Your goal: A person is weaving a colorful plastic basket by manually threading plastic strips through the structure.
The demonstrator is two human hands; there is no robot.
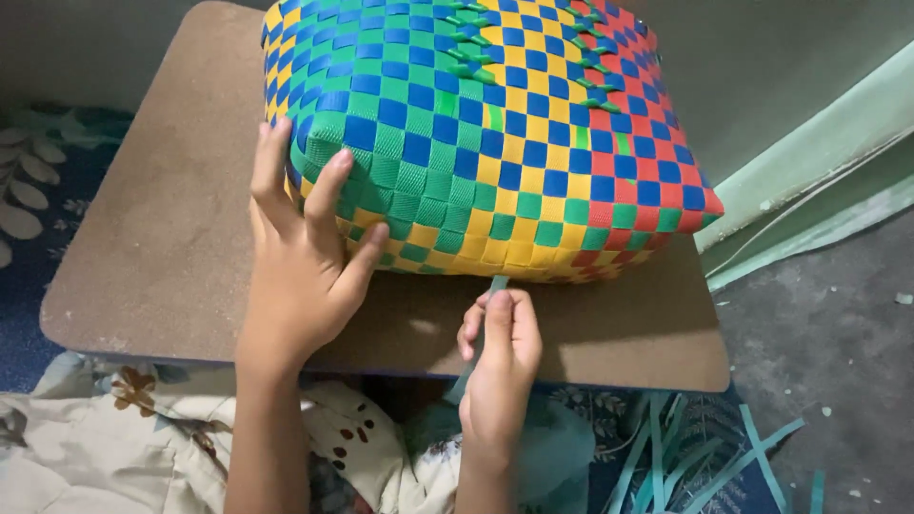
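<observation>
Bracing the woven basket [486, 133] at frame centre on the brown board [162, 247], the left hand [300, 257] presses spread fingers against its corner, steadying it while the right hand [497, 357] pinches a green strip [497, 284] at its lower edge.

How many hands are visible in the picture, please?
2. The left hand presses on the woven basket. The right hand pinches a green strip below the basket's edge.

One head-worn camera looks steeply down, close above the board [162, 257] and both hands.
</observation>
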